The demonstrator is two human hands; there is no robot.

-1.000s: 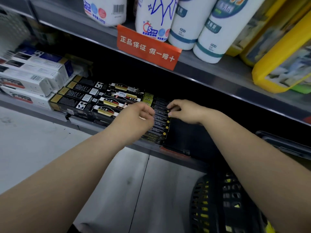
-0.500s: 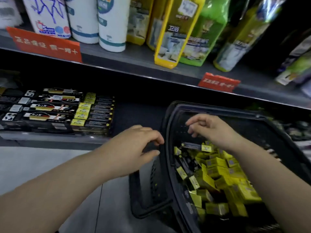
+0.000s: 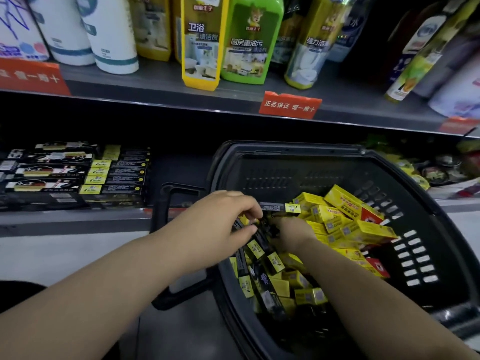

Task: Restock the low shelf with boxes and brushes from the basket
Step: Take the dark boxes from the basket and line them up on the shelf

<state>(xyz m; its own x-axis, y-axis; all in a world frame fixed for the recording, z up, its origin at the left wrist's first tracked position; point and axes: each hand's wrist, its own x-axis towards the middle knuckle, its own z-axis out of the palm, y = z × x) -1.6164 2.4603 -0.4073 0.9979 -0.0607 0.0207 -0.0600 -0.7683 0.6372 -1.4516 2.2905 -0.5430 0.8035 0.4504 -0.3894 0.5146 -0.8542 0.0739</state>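
While both hands reach into the black plastic basket (image 3: pixel 389 178), the left hand (image 3: pixel 220 224) curls its fingers over the end of a long black box (image 3: pixel 272 207) with a yellow tip, thumb and fingers pinching among the black boxes just below it. The right hand (image 3: pixel 293 233) lies lower and partly hidden behind the left, knuckles up, fingers bent down into the pile; what it has hold of cannot be told. Contents of the basket: a heap of yellow boxes (image 3: pixel 348 203) toward the right side, some with red ends, and long black boxes with yellow ends (image 3: pixel 259 249) toward the left side. The basket stands in front of the low shelf (image 3: pixel 78 219), its black handle (image 3: pixel 161 211) folded down on the left. On the low shelf, at left: rows of black boxes with yellow ends (image 3: pixel 117 175), lying flat, beside further black cartons (image 3: pixel 46 172). Upper shelf (image 3: pixel 155 84): white bottles (image 3: pixel 111 35), a yellow bottle (image 3: pixel 202 40), a green bottle (image 3: pixel 249 40), and orange shelf tags (image 3: pixel 289 105).
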